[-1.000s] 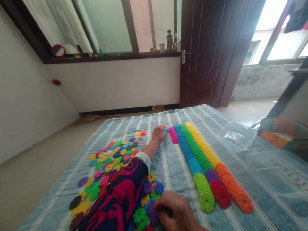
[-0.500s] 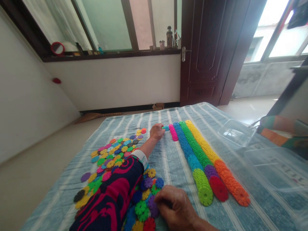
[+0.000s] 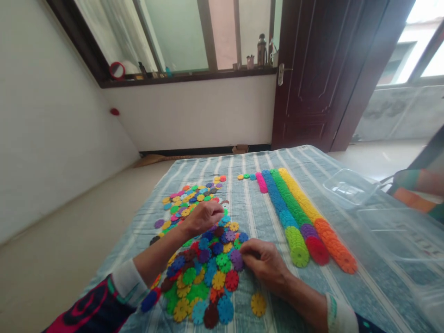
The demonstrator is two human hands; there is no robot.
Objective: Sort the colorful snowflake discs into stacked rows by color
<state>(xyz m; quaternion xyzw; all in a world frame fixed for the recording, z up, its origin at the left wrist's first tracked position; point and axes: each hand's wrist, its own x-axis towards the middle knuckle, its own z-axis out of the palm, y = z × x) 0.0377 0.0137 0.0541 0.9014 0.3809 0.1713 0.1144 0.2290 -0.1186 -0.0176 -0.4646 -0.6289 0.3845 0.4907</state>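
Note:
Over the pile of notched plastic discs (image 3: 218,280) in mixed colours, my left hand (image 3: 206,216) is closed with its fingers curled down. Anything inside it is hidden. My right hand (image 3: 266,264) rests at the pile's right side with fingers pinched, its fingertips against or just beside a purple disc (image 3: 237,260). Whether it grips anything does not show. To the right lie long overlapping rows: a yellow row (image 3: 297,199) ending in orange, a green row (image 3: 289,203) ending in purple and red, and a blue row (image 3: 274,192) ending in lime. A short pink row (image 3: 261,183) lies beside them.
Single yellow (image 3: 240,177), green (image 3: 246,176) and blue (image 3: 253,176) discs lie left of the pink row's far end. One yellow disc (image 3: 258,305) sits near the front. Clear plastic boxes (image 3: 350,188) stand at right on the striped cloth (image 3: 243,199). A door (image 3: 312,83) is behind.
My left hand has come back from the far end of the rows to above the pile, uncovering a yellow disc beside the green and blue ones. My right hand stays by the purple disc. The view has shifted left.

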